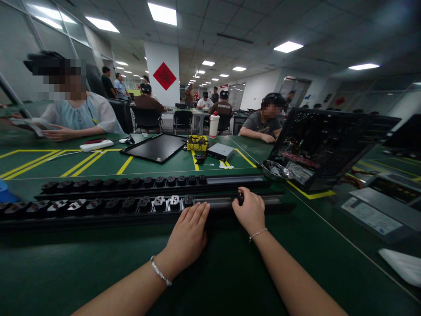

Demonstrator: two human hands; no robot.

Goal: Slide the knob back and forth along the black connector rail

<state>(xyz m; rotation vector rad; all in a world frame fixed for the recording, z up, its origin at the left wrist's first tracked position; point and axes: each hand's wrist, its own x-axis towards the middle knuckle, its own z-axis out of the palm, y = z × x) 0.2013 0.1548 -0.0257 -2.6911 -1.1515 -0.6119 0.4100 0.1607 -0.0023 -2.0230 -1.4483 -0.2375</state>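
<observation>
Gripping a black piece (241, 199) at bare rail (219, 200), right fingers (247, 193); left fingers (196, 212) together over near edge (219, 210).

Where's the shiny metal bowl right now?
In the head view, the metal bowl is right of centre, beyond the right hand, between the right end of the farther black rail and the open computer case.

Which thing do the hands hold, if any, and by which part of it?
The right hand pinches a small black piece, apparently by its sides. The left hand lies at the near rail; any grip there is unclear.
</observation>
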